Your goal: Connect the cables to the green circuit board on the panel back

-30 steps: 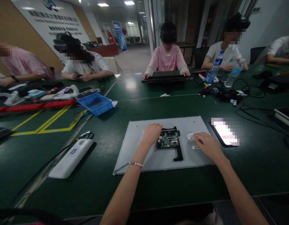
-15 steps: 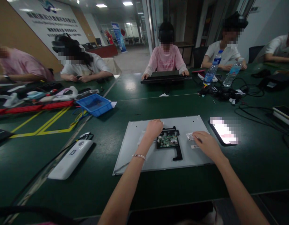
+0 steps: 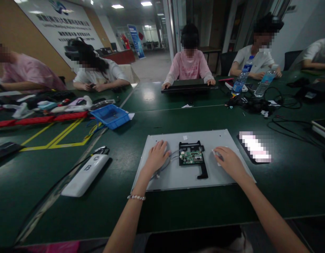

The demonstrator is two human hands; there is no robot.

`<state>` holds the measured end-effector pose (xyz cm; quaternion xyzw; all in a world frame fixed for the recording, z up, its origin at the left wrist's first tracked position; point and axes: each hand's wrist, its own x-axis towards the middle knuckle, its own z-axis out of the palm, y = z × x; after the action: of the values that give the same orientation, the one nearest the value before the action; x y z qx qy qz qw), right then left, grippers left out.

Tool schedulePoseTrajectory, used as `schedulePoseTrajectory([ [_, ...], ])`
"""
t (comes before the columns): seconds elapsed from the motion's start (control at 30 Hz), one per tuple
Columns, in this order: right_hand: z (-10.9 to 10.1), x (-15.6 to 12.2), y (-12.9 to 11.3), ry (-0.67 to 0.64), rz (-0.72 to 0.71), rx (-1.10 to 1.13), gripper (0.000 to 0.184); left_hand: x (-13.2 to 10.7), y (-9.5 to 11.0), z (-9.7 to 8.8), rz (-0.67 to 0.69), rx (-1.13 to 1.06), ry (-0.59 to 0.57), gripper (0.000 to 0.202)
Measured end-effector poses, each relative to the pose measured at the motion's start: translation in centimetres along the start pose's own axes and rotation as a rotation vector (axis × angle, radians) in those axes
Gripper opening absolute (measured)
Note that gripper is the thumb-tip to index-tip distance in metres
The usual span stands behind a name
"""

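Note:
A flat grey panel (image 3: pixel 167 182) lies on the table in front of me. Near its middle is a black bracket (image 3: pixel 203 171) with a green circuit board (image 3: pixel 191 157) set in it. My left hand (image 3: pixel 157 154) lies on the left part of the panel, fingers stretched out, beside a thin grey cable (image 3: pixel 166 164) leading toward the board. At the panel's right side, my right hand (image 3: pixel 229 161) has its fingers curled together over a white label; whatever is inside them is hidden. A small white square (image 3: pixel 185 137) shows above the bracket.
Right of the panel lies a lit phone (image 3: pixel 254 147); to the left, a white power bank (image 3: pixel 86 175) with a cable. Farther off are a blue tray (image 3: pixel 111 116), two bottles (image 3: pixel 266 81) and tangled black cables. Several people sit around the table, one holding a dark screen (image 3: pixel 188 88).
My left hand has moved left and down from above the board, uncovering the white square, and its fingers have spread. My right hand has stayed near the label. The view has shifted slightly.

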<state>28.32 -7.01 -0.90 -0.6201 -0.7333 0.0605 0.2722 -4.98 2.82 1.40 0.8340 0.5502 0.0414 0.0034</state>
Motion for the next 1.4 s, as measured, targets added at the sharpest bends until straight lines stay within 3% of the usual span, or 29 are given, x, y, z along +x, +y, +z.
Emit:
schedulePoseTrajectory([
  [0.33,-0.3,-0.3,0.4,0.010,0.100,0.016,0.031,0.1,0.8,0.6,-0.129,0.043,0.201,0.043],
  [0.87,0.4,-0.1,0.9,0.056,0.054,0.084,0.030,0.2,0.8,0.1,-0.151,-0.152,0.253,0.046],
  [1.0,0.6,-0.1,1.1,0.049,0.062,0.071,0.031,0.5,2.2,-1.1,-0.096,-0.209,0.273,0.046],
  [1.17,0.9,-0.2,1.6,0.043,0.082,0.039,0.033,0.9,4.7,-2.4,0.065,-0.300,0.229,0.048],
  [1.27,0.8,-0.1,1.6,0.029,0.095,0.038,0.034,0.7,6.0,-2.1,0.157,-0.342,0.171,0.052],
  [1.4,0.6,0.0,1.2,0.030,0.111,0.047,0.033,-0.2,6.9,-1.2,0.169,-0.352,0.119,0.060],
])
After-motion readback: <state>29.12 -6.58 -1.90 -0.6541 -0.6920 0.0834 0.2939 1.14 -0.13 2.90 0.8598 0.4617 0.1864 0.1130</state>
